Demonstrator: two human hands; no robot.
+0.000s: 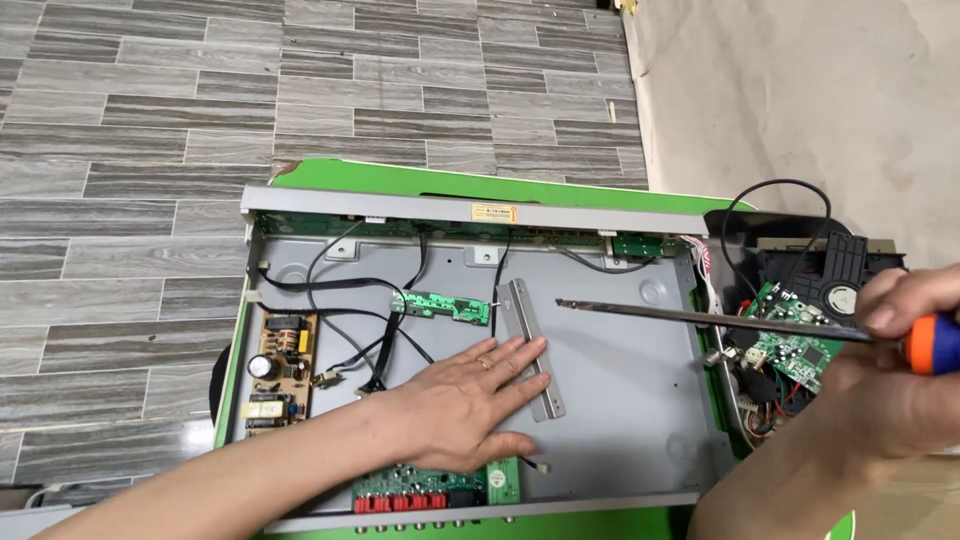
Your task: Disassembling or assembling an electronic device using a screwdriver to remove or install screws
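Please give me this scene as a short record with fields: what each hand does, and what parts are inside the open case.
left hand: left hand lies flat on the grey metal chassis, fingers touching a metal bracket
right hand: right hand grips a long screwdriver by its orange and blue handle
boards inside: brown power board at left, small green board in middle, green connector board at near edge
outside case: disc drive unit at right

We see bright, even daylight with soft shadows, mild glare on the chassis (600, 380), and sharp focus throughout
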